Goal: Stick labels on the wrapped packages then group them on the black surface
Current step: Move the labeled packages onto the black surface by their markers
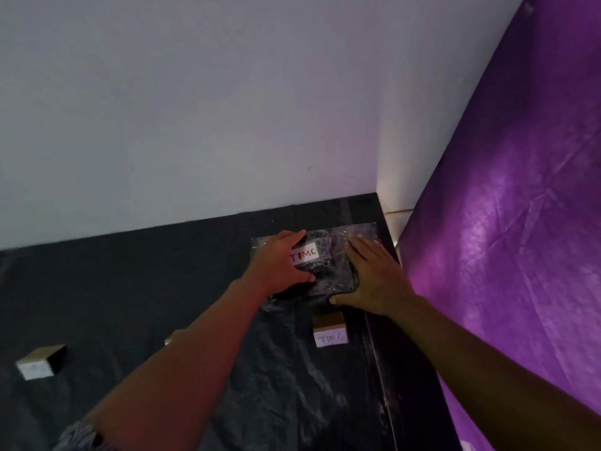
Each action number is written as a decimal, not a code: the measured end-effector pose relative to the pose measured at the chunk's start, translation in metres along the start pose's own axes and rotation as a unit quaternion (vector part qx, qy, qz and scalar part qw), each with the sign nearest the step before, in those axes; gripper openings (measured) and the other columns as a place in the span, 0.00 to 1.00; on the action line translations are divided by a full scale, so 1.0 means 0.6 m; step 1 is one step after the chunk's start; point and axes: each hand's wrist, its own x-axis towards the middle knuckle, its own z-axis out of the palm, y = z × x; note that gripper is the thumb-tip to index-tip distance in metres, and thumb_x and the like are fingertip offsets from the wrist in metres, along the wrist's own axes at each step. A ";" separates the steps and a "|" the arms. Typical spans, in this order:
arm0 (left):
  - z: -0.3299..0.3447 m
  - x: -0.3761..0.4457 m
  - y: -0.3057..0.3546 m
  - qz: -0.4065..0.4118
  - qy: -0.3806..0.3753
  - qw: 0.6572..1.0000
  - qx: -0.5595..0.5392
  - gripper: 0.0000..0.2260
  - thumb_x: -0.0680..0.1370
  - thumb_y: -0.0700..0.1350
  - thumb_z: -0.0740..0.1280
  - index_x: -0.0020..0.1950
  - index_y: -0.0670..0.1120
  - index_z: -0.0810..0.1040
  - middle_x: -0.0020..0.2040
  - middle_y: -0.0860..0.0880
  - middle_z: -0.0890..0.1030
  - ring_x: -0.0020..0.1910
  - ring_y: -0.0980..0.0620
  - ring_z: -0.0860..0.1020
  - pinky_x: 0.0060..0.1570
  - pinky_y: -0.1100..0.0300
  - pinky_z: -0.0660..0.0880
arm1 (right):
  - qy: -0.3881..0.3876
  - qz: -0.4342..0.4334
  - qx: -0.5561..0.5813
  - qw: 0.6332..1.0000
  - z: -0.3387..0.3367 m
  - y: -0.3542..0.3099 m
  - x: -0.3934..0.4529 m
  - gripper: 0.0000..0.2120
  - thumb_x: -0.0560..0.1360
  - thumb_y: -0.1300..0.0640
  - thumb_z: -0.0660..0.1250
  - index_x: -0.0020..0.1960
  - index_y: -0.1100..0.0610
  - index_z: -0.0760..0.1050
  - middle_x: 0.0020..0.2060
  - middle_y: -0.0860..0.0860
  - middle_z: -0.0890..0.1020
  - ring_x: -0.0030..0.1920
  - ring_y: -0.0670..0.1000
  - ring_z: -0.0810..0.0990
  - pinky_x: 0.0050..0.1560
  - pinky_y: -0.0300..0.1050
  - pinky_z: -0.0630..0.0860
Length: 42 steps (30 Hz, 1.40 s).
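Black sheeting covers the black surface (136,288), and the wrapped package (328,265) lies on it at the far end, close to where the surface meets the pale wall (195,109). Clear, crinkled film wraps the package's dark contents, and a white label (305,254) reading "TIMC" sits on its top face.

Both hands are on the package. The left hand (279,265) lies over the package's left part, its fingers bent round the far side of the label and its thumb touching the film just on the near side of the label, so the label shows in the gap between them. The right hand (374,275) presses flat on the package's right part, fingers straight and pointing towards the wall, thumb stretched along the package's near edge.

Just nearer than the package, apart from it, stands a small box (330,330) with a brown top and a white label facing the camera, also marked "TIMC". Well to the left of the package a second small box (40,361) rests on the sheeting, its lettering too blurred to read. Right of the package, beyond the surface's edge, hangs a purple cloth (520,222).
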 end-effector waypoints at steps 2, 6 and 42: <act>0.007 0.014 0.007 0.005 -0.011 1.000 0.008 0.46 0.62 0.57 0.81 0.76 0.48 0.66 0.68 0.49 0.73 0.65 0.49 0.72 0.65 0.57 0.68 | 0.011 0.009 0.019 1.000 -0.001 -0.001 -0.009 0.57 0.66 0.26 0.68 0.81 0.55 0.48 0.80 0.52 0.52 0.80 0.52 0.46 0.76 0.46 0.39; 0.016 0.028 0.008 0.010 -0.026 1.000 0.014 0.45 0.61 0.59 0.80 0.75 0.49 0.67 0.68 0.49 0.74 0.65 0.48 0.72 0.66 0.53 0.69 | 0.016 0.022 0.047 0.999 0.001 -0.005 -0.012 0.57 0.67 0.29 0.70 0.81 0.56 0.47 0.81 0.52 0.51 0.80 0.52 0.46 0.78 0.48 0.41; -0.281 -0.580 -0.347 -0.167 0.380 0.906 0.083 0.20 0.74 0.50 0.73 0.66 0.49 0.78 0.64 0.49 0.77 0.61 0.48 0.77 0.59 0.51 0.76 | 0.128 -0.282 0.097 0.946 0.096 -0.681 0.074 0.27 0.79 0.44 0.55 0.75 0.52 0.67 0.73 0.51 0.71 0.75 0.50 0.65 0.75 0.54 0.62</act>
